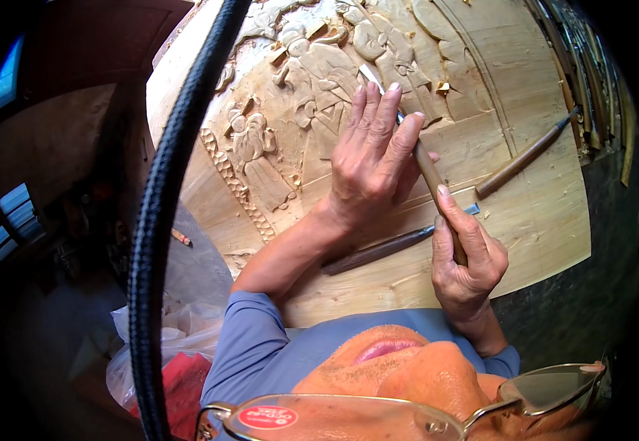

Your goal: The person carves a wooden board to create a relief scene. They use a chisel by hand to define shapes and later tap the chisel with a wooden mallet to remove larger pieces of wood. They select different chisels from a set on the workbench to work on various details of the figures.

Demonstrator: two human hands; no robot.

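A carving chisel (428, 175) with a brown wooden handle slants across a pale wooden panel (547, 220). My right hand (474, 268) is closed around the rear of its handle. Farther forward, my left hand (367, 165) holds the chisel near the shank, its fingers long and laid over it, the thumb partly hidden behind. The bright blade tip (369, 74) meets the carved relief (327, 66), which has figures in robes. A dark-handled chisel (382, 250) lies between my forearms. Another chisel (525, 160) rests on the panel, right of my hands.
Several more carving tools (591, 81) lie in a row along the panel's far right side. Wood chips (443, 87) are scattered on the relief. A black braided cable (159, 220) crosses the view at left. A clear plastic bag (180, 331) and red cloth (186, 389) sit at lower left.
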